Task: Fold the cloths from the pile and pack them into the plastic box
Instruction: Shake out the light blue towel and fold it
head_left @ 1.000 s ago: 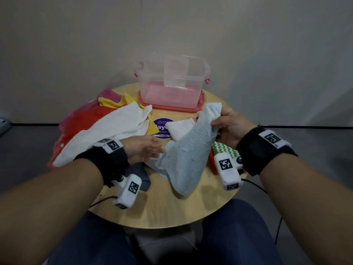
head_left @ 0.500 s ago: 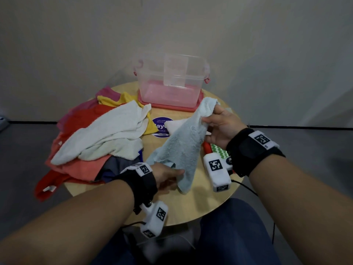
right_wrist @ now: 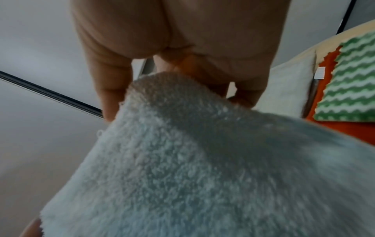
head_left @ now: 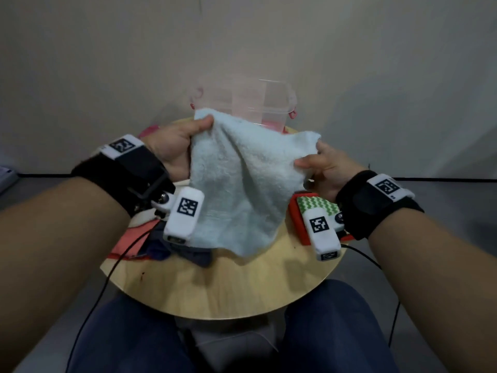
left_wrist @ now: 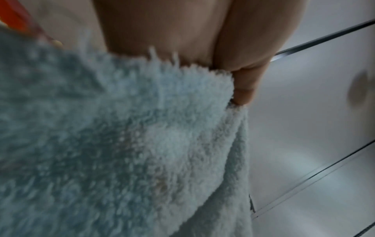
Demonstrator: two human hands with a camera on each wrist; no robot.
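Observation:
A fluffy light blue cloth [head_left: 239, 181] hangs spread in the air above the round wooden table [head_left: 220, 286]. My left hand [head_left: 185, 135] pinches its upper left corner, and my right hand [head_left: 317, 162] pinches its upper right corner. Both wrist views are filled by the blue cloth [left_wrist: 121, 144] [right_wrist: 202, 160] under curled fingers. Behind it stands the clear plastic box [head_left: 269, 103] on a pink lid, partly hidden. The cloth pile [head_left: 139, 238], coral and dark blue here, lies under my left wrist, mostly hidden.
A folded green zigzag cloth [head_left: 317, 205] lies on a folded red one [head_left: 298, 222] at the table's right, with a white folded cloth [right_wrist: 288, 89] beside them. Cables trail from both wrist cameras. My knees sit under the near table edge.
My left hand rose from the cloth's low end near the table to grip its upper left corner. The cloth went from a hanging strip to a spread sheet, hiding the pile and box.

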